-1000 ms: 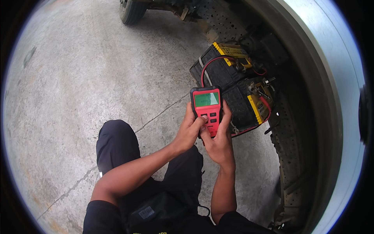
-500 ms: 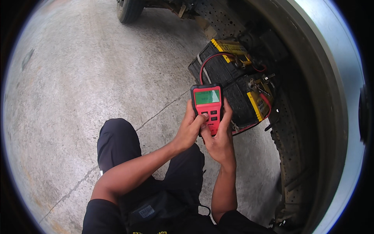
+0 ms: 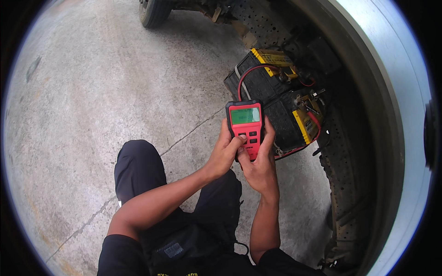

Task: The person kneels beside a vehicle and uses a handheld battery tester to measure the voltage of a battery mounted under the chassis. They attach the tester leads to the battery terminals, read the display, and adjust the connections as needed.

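A red and black handheld battery tester (image 3: 251,131) with a lit green screen is held upright between both hands. My left hand (image 3: 224,153) grips its left side, the thumb resting on a button at the left of the keypad. Around the lower right side wraps my right hand (image 3: 261,166), its thumb across the bottom of the casing. From the tester's top a red and black cable (image 3: 241,83) curves up to the far battery (image 3: 260,71). Just right of the tester sits the near battery (image 3: 285,122), black with a yellow top edge; clamps and cables crowd its terminals.
A vehicle frame (image 3: 336,202) with a curved light-coloured body panel (image 3: 396,92) runs down the right side. One tyre (image 3: 155,13) stands at the far top. Cracked concrete floor (image 3: 92,101) spreads on the left, below my bent knee (image 3: 139,163).
The view has shifted very slightly, so the batteries sit a little lower. Both hands keep the same grip on the tester, and the text on its screen looks different.
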The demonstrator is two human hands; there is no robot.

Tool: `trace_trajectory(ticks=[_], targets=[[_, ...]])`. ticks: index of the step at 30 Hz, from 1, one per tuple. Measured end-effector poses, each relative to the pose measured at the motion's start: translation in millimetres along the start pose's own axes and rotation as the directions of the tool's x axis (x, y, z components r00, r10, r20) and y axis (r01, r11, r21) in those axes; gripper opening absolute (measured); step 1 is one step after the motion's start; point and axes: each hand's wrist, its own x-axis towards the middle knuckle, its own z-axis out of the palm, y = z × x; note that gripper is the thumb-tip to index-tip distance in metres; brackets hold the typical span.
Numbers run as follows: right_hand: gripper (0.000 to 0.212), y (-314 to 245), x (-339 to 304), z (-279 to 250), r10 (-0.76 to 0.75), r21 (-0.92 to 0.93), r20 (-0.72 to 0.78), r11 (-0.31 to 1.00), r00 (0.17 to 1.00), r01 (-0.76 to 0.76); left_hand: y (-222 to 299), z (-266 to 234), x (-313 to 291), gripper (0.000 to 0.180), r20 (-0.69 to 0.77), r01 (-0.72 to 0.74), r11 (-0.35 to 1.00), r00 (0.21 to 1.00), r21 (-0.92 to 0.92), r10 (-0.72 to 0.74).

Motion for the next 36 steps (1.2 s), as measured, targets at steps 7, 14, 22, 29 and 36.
trace_trajectory(ticks=[7,14,22,29,36], targets=[[0.082,2.5,0.4,2.4,-0.002,0.011,-0.011,1.0,1.0,0.002,-2.5,-3.1,2.4,0.042,0.007,-0.022,0.998,1.0,0.058,0.022],[0.082,-0.5,1.4,2.6,-0.006,0.002,-0.005,1.0,1.0,0.006,-0.2,-0.9,1.0,0.043,-0.005,-0.009,1.0,1.0,0.01,0.009],[0.083,-1.5,1.1,2.4,0.006,0.001,-0.022,1.0,1.0,-0.006,-2.2,-2.2,3.2,0.044,0.002,-0.03,0.998,1.0,0.059,0.03],[0.083,1.2,3.4,2.2,-0.012,0.006,0.0,1.0,1.0,0.012,-3.4,-2.0,3.4,0.045,-0.007,-0.038,0.999,0.999,0.013,0.038],[0.082,0.0,2.5,1.3,0.011,0.03,0.002,0.999,1.0,-0.011,-3.3,-2.7,3.7,0.045,0.006,-0.048,0.998,0.999,0.05,0.048]])
